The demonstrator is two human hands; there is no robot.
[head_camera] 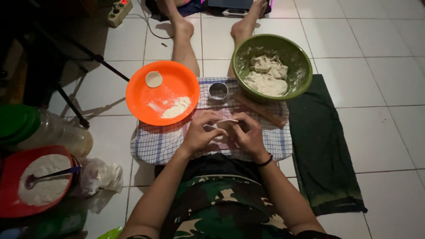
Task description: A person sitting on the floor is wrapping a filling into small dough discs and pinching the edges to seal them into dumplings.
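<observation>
While the orange plate point(146, 95) and green bowl point(248, 48) flank the metal ring cutter point(218, 90), I see nothing blocking the checked cloth point(155, 144). Just below that cutter, my left hand point(200, 132) and right hand point(248, 132) pinch a thin dough piece point(226, 121), fingers narrowly curled; its long axis runs left-right.

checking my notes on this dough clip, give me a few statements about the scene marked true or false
1. Both hands, the left hand and the right hand, pinch a small piece of dough over the checked cloth. True.
2. The green bowl is empty. False: it holds lumps of dough.
3. The orange plate carries one round dough disc and some flour. True.
4. The metal ring cutter lies inside the orange plate. False: it stands on the cloth between the plate and the green bowl.
5. The red bowl at the person's left holds white flour and a spoon. True.
</observation>
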